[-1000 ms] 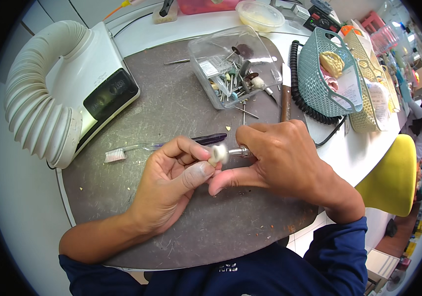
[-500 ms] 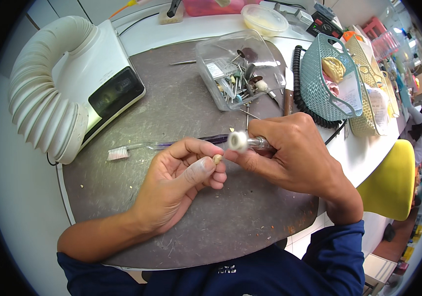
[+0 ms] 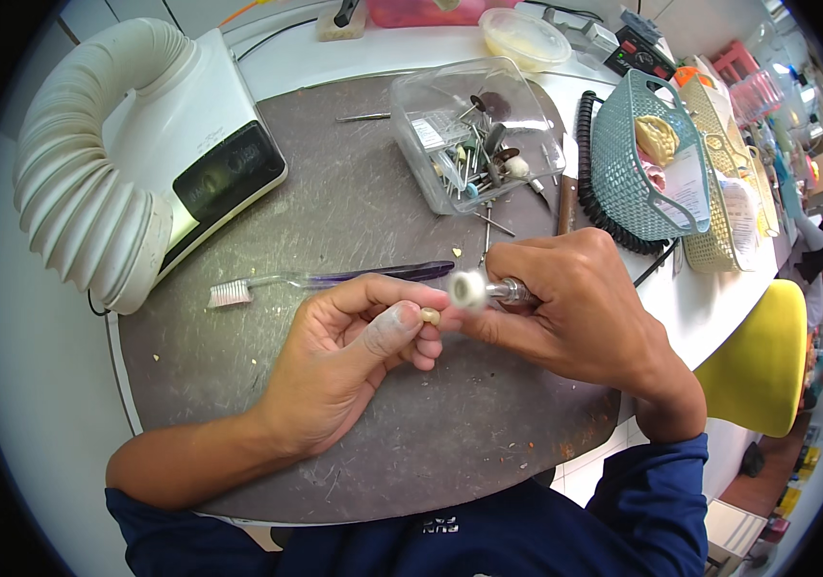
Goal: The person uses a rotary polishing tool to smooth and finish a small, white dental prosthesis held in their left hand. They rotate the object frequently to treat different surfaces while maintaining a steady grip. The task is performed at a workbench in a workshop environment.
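Note:
Between thumb and fingertips, my left hand [image 3: 354, 351] pinches a small yellowish dental crown [image 3: 430, 315]. White powder coats the thumb's tip. My right hand [image 3: 570, 303] wraps round a metal rotary handpiece [image 3: 511, 292], whose body is mostly hidden in the palm. On its end sits a round white polishing wheel [image 3: 469, 290], blurred at the rim, just above and right of the crown. A small gap shows between wheel and crown. Behind my hands lies a toothbrush [image 3: 335, 279] with a clear and purple handle.
A clear plastic box [image 3: 411, 159] of burs and polishing bits stands at the back of the grey work mat [image 3: 325, 192]. At left is a white suction unit [image 3: 210, 115] with a ribbed hose [image 3: 56, 183]. Blue-green [image 3: 623, 144] and cream baskets [image 3: 710, 240] stand right, beside a knife [image 3: 567, 192].
The crown has turned in my left fingertips and sits slightly lower. The wheel has shifted a little right and down, away from it. The whole view has moved slightly.

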Tool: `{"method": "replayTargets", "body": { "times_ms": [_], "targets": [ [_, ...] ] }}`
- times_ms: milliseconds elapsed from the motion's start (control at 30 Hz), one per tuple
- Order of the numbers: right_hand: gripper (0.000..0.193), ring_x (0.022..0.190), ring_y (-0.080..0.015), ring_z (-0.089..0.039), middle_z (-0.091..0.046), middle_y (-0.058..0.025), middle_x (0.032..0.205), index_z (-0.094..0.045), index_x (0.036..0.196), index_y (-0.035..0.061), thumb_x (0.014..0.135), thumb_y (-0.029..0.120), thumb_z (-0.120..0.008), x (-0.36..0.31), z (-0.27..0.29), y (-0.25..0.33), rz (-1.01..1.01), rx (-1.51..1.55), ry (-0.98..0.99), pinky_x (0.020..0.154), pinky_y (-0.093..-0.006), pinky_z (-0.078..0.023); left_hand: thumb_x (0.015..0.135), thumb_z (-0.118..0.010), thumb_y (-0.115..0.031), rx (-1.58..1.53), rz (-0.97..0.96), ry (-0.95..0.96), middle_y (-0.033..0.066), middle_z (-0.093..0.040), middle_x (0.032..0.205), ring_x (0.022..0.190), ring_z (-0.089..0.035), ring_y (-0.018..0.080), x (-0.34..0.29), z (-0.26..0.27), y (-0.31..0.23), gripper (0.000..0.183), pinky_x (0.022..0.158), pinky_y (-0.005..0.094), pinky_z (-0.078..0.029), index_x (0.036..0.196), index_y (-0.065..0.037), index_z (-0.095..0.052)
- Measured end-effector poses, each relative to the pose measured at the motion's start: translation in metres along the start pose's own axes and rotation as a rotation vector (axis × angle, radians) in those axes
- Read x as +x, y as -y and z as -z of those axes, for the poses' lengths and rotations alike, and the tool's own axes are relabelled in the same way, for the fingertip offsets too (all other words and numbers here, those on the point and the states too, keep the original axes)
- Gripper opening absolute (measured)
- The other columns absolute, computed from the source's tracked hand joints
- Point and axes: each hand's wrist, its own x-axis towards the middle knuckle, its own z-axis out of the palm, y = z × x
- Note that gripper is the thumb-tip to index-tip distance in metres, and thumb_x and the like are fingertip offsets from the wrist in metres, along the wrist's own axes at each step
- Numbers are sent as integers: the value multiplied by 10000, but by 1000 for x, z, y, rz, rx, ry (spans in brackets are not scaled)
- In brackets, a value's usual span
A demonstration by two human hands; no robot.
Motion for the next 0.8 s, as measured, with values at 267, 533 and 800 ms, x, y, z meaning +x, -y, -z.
{"method": "replayTargets", "body": {
  "times_ms": [267, 533, 800],
  "targets": [
    [320, 409, -232, -489, -491, -90, 493, -590, 657, 34, 752, 264, -791, -1, -2, -1, 13, 27, -21, 423, -328, -356, 953, -581, -137, 15, -13, 30, 86, -627, 975, 827, -574, 132, 0, 2, 1, 145, 752, 288, -487, 1065, -49, -609],
    [267, 410, -225, -514, -515, -98, 503, -611, 676, 34, 742, 221, -790, -1, 1, -1, 5, 4, -49, 421, -321, -368, 928, -603, -67, -26, -20, 14, 98, -634, 1039, 891, -601, 130, 1, 5, 2, 173, 801, 280, -506, 1097, -29, -598],
    [258, 413, -217, -526, -524, -97, 511, -618, 690, 34, 739, 217, -793, -1, 0, -2, 12, 2, -65, 422, -315, -380, 914, -623, -53, -44, -11, 25, 73, -618, 1030, 908, -614, 116, 2, 6, 3, 181, 808, 263, -525, 1092, -30, -598]
  ]
}}
